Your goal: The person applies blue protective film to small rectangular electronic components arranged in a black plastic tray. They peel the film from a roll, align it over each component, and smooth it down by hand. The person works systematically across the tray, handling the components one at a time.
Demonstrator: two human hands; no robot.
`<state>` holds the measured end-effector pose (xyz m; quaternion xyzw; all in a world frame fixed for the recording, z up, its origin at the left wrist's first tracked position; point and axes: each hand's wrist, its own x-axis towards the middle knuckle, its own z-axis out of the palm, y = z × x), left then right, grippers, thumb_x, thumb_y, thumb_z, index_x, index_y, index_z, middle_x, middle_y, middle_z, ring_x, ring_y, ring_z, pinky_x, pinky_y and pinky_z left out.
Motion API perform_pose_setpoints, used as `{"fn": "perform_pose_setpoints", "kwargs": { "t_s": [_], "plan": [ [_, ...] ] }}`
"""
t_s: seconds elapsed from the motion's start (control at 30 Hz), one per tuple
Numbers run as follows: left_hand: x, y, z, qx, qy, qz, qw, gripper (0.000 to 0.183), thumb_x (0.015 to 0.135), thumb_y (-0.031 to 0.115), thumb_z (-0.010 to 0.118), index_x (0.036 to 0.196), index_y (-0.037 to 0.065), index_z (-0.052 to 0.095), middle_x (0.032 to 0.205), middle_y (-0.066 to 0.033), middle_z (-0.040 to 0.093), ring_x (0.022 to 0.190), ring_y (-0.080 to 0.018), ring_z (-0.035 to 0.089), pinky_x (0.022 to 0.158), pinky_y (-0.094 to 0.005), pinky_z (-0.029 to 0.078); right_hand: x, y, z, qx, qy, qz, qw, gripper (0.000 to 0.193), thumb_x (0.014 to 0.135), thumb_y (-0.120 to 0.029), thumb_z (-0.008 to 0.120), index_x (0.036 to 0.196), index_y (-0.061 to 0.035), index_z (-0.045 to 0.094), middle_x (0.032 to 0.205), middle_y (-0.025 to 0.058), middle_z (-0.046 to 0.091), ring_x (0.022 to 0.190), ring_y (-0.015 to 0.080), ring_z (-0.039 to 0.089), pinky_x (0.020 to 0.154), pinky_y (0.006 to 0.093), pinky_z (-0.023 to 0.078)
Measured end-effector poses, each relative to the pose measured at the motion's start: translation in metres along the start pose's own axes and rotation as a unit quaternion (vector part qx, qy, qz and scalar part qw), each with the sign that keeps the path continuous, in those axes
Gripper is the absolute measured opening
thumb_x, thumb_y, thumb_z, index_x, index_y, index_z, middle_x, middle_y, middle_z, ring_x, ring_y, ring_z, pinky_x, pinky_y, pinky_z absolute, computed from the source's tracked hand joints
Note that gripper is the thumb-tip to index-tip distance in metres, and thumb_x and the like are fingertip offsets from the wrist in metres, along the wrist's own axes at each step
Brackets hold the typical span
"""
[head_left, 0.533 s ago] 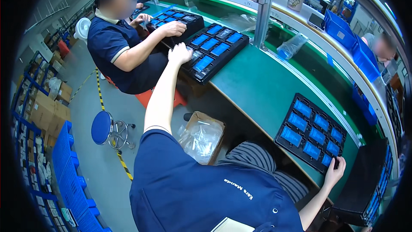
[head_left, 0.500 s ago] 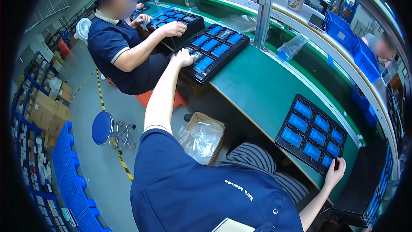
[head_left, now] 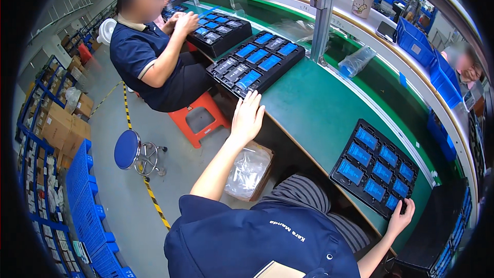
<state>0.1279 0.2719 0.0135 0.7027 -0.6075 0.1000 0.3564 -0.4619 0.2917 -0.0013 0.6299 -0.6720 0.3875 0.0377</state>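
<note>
My left hand (head_left: 249, 116) is open, its fingers stretched toward the near corner of a thick black tray stack (head_left: 280, 69). Its fingertips are close to a blue-faced rectangular piece (head_left: 249, 79) in that corner; whether they touch it I cannot tell. Other pockets there hold flat pieces, some blue on top and some dark grey, such as a grey piece (head_left: 235, 72). At the right, my right hand (head_left: 401, 218) grips the near right corner of a thin black tray (head_left: 337, 177). Blue-faced pieces (head_left: 382, 172) fill its pockets in rows.
Left, a co-worker (head_left: 149, 62) sits at another black tray (head_left: 226, 46), holding a blue strip (head_left: 208, 12). A dark tray stack (head_left: 437, 226) stands right of me. A metal post (head_left: 322, 15) rises at the green bench's (head_left: 303, 118) back. A carton (head_left: 249, 172) and red stool (head_left: 198, 118) are below.
My left hand has drawn back off the tray stack toward me, uncovering grey pieces, and its fingers have straightened. My right hand stays at its tray corner. The co-worker's hands have lifted together.
</note>
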Motion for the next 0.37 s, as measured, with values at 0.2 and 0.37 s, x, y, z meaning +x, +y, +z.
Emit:
{"fn": "perform_pose_setpoints", "kwargs": {
  "t_s": [0.2,0.37],
  "plan": [
    [0.026,0.039,0.021,-0.056,-0.086,0.052,0.993,0.035,0.093,0.025,0.052,0.119,0.002,0.06,0.129,-0.0164,0.056,0.127,-0.0311,0.047,0.109,-0.0481,0.033,0.0,-0.002,0.0,0.001,0.001,0.001,1.0,0.019,0.086,-0.008,0.063,0.102,0.0012,0.061,0.116,0.0171,0.059,0.11,0.0325,0.056,0.096,0.0395,0.043],
    [0.091,0.038,0.055,0.057,-0.09,0.079,0.991,0.048,0.092,0.034,0.055,0.128,0.003,0.053,0.135,-0.0224,0.048,0.13,-0.0381,0.042,0.11,-0.0498,0.03,-0.001,-0.003,-0.001,-0.003,0.003,0.004,1.0,0.019,0.086,-0.008,0.064,0.103,0.0006,0.061,0.117,0.017,0.059,0.11,0.0324,0.056,0.096,0.0396,0.042]
  ]
}}
